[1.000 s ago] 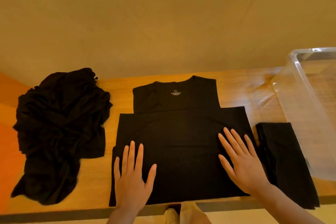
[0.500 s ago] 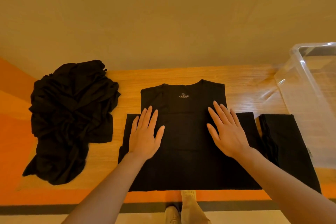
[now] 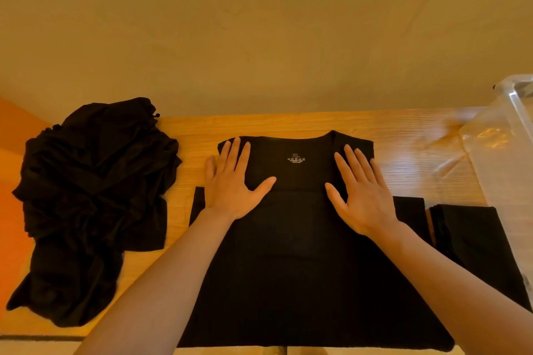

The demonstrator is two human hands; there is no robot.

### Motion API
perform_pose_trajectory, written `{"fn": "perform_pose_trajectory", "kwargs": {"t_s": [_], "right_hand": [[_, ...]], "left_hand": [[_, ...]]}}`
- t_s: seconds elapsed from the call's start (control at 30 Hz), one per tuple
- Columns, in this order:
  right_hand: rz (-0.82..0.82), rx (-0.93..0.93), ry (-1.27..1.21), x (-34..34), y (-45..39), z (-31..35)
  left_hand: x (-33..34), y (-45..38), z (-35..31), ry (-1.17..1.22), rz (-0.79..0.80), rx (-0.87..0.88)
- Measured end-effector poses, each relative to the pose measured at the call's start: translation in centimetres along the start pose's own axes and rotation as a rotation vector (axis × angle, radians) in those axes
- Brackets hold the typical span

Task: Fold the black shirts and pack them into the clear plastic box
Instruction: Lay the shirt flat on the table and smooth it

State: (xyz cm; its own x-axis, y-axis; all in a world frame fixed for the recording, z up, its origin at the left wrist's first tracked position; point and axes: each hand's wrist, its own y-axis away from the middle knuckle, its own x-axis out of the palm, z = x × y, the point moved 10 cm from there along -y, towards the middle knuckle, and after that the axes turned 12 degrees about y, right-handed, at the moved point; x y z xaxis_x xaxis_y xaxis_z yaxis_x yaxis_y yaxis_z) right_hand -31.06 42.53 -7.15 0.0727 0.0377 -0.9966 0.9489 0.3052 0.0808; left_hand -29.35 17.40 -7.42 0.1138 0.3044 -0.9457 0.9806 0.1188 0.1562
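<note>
A black shirt (image 3: 297, 253) lies flat on the wooden table (image 3: 409, 153), neck away from me, an XL label showing at the collar. My left hand (image 3: 235, 181) presses flat on its left shoulder, fingers straight and spread. My right hand (image 3: 362, 190) presses flat on the right shoulder the same way. A folded black shirt (image 3: 473, 242) lies to the right, beside the clear plastic box (image 3: 507, 158) at the table's right end. The box's inside is mostly out of view.
A crumpled heap of black shirts (image 3: 89, 204) sits on the table's left part. A plain wall rises just behind the table. The table's near edge runs under my forearms.
Both hands have slid over the shirt away from me, from its lower part up to the shoulders. The view has shifted with them.
</note>
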Motion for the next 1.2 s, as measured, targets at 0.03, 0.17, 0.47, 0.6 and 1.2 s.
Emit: {"fn": "perform_pose_trajectory", "kwargs": {"t_s": [0.03, 0.17, 0.47, 0.6, 1.2], "right_hand": [[0.007, 0.018, 0.0, 0.0, -0.2, -0.2], [0.003, 0.02, -0.003, -0.2, -1.5, -0.4], [0.043, 0.009, 0.004, 0.1, -4.4, -2.1], [0.026, -0.02, -0.058, -1.0, -4.2, -2.1], [0.341, 0.25, -0.086, -2.5, 3.2, -12.9]], "left_hand": [[-0.1, -0.1, -0.1, -0.013, -0.002, -0.006], [-0.8, -0.2, -1.8, 0.015, -0.078, 0.066], [0.2, -2.9, -1.4, 0.021, -0.012, -0.021], [-0.6, -2.2, -1.6, 0.081, -0.036, 0.024], [-4.9, 3.7, 8.6, 0.538, 0.108, -0.383]]}}
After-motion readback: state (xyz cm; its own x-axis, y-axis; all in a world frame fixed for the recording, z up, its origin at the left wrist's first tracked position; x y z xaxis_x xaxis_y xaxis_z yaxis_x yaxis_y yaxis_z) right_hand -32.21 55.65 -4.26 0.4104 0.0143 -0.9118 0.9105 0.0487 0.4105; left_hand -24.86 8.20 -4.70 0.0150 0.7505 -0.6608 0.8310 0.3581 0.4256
